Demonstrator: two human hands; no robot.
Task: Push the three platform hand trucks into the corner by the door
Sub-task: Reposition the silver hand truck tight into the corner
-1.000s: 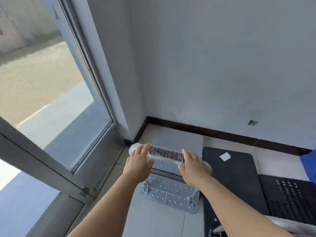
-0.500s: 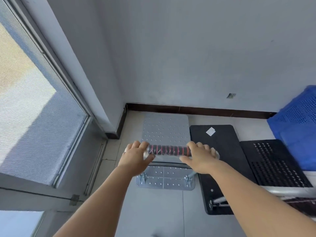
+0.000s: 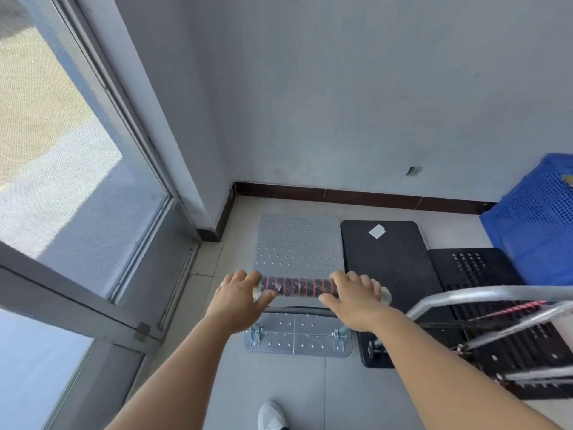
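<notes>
A silver perforated hand truck [image 3: 297,243] stands in the corner, close to the brown baseboard and the door frame. My left hand [image 3: 238,301] and my right hand [image 3: 353,301] both grip its black-and-red handle [image 3: 297,287], fingers over the top and thumbs underneath. Right beside it lies a black hand truck [image 3: 387,262] with a white sticker. A third black hand truck [image 3: 474,268] with slotted holes sits further right, its silver handle bar [image 3: 465,296] reaching over the deck.
A glass door [image 3: 77,187] with a grey frame fills the left side. A blue plastic crate [image 3: 539,218] stands against the wall at the right. My white shoe [image 3: 271,415] shows on the tiled floor at the bottom.
My view has pulled back and swung right, bringing the blue crate and the third truck's handle into sight. Both hands have stayed on the silver truck's handle.
</notes>
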